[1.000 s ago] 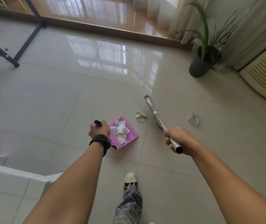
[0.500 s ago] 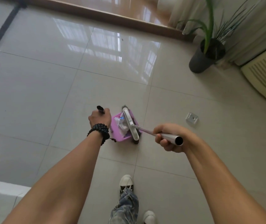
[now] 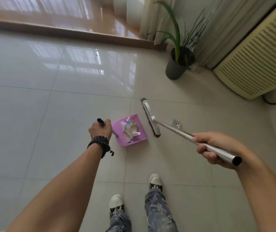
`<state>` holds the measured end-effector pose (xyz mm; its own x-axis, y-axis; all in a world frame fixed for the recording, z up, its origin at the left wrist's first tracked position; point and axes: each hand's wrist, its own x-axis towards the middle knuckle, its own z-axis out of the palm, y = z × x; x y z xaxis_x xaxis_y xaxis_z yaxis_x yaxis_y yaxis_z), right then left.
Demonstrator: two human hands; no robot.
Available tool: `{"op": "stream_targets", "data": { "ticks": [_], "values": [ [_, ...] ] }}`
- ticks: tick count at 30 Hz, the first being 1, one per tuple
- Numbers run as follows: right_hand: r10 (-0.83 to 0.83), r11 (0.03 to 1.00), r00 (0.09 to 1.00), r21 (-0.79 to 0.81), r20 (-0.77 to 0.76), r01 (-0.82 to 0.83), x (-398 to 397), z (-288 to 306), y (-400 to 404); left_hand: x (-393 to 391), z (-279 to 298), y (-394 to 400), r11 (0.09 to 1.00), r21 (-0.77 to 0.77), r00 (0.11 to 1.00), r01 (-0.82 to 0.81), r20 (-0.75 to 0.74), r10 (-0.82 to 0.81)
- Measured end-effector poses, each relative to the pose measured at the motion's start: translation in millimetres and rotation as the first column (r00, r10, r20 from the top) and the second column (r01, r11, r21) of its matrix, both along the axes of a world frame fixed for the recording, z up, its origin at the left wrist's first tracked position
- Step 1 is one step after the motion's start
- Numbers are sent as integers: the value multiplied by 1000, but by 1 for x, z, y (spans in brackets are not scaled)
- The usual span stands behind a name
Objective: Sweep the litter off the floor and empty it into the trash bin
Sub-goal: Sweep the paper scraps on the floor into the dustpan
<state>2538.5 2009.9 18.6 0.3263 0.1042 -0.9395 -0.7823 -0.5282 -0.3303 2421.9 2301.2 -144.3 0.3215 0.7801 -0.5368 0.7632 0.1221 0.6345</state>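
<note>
A pink dustpan (image 3: pixel 140 138) sits on the tiled floor, holding crumpled white paper litter (image 3: pixel 130 130). My left hand (image 3: pixel 99 129) grips the dustpan's black-tipped handle just left of the pan. My right hand (image 3: pixel 217 148) is closed around the silver pole of the broom (image 3: pixel 172 128). The broom head (image 3: pixel 150 118) rests on the floor just right of the dustpan, apart from it. A small silver wrapper (image 3: pixel 175 123) lies on the floor behind the broom pole. No trash bin is in view.
A dark potted plant (image 3: pixel 175 67) stands at the back right beside curtains. A cream slatted unit (image 3: pixel 258 61) fills the right side. A wooden step (image 3: pixel 70 31) runs along the back. My two feet (image 3: pixel 155 181) stand below the dustpan.
The broom head swept the loose litter into the dustpan, then moved off the pan to its right. The view has shifted right and both feet now show.
</note>
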Motion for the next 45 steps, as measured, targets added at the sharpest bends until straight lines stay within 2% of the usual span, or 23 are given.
{"op": "stream_targets", "data": {
  "ticks": [5, 12, 17, 20, 25, 29, 33, 39, 45],
  "values": [
    [-101, 993, 990, -51, 95, 106, 43, -34, -29, 61, 1, -50, 996, 22, 996, 87, 13, -87],
    [-252, 957, 942, -84, 221, 276, 114, -95, -73, 146, -3, -117, 994, 100, 999, 37, -38, -34],
    [-187, 967, 971, -146, 150, 209, 147, -126, -99, 203, -7, -151, 973, 169, 986, 160, -79, -149],
    [-125, 987, 990, -93, 68, 131, 151, -134, -95, 234, -11, -157, 972, 146, 980, 185, -105, -170],
    [-170, 984, 985, 43, -18, 171, 154, -123, -77, 262, -17, -187, 959, 86, 958, 270, -120, -259],
    [-248, 960, 966, 116, -77, 256, 159, -92, -100, 269, -14, -217, 934, 34, 931, 355, -103, -350],
    [-344, 915, 931, 178, -120, 361, 135, -49, -133, 257, -10, -225, 927, 22, 922, 375, -110, -371],
    [-600, 778, 799, 200, -42, 595, 82, -21, -161, 262, 11, -247, 861, -6, 857, 508, -100, -506],
    [-746, 666, 657, 169, 115, 727, 19, 7, -191, 251, 34, -285, 784, -108, 788, 611, -11, -616]
  ]
}}
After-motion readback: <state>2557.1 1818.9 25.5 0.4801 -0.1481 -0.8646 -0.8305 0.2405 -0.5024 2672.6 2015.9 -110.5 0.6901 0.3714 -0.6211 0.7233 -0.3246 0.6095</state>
